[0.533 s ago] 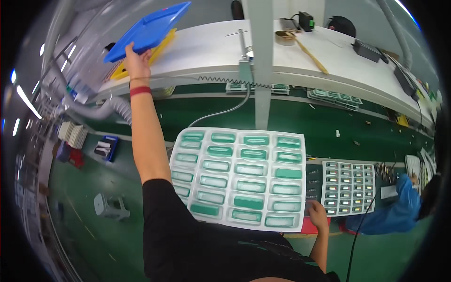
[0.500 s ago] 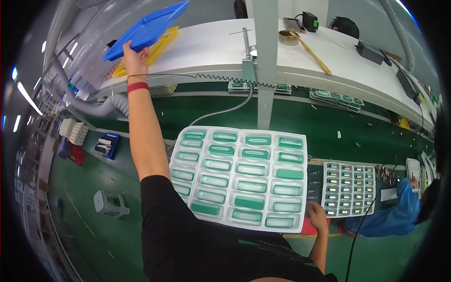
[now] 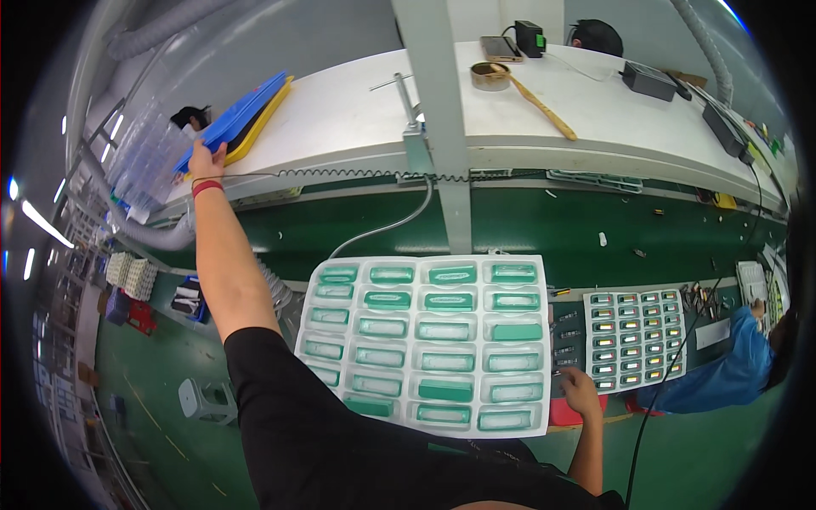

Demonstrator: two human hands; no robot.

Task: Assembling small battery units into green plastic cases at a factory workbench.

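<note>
My left hand (image 3: 206, 160) stretches up to the white shelf, its fingers closed on the near end of a blue plastic tray (image 3: 242, 112). That tray lies tilted over a yellow tray (image 3: 270, 119), and something dark shows between them. In front of my body is a white blister tray (image 3: 408, 342) with rows of pockets; green shows in them, and a few hold solid green blocks. My right hand (image 3: 580, 393) is just beyond its right edge, above a red surface (image 3: 571, 411). The right fingers are curled together; what they hold, if anything, is too small to name.
A second tray of small parts (image 3: 636, 340) lies to the right, near a person in a blue sleeve (image 3: 714, 365). On the shelf (image 3: 340, 93) are a brush (image 3: 544, 110), a round container (image 3: 490, 78) and a clamp (image 3: 412, 119). A coiled cord (image 3: 365, 174) runs from my left wrist.
My left hand has lowered the blue tray from a raised, tilted position down onto the yellow one. The head view has shifted. My right hand stays by the blister tray's right edge.
</note>
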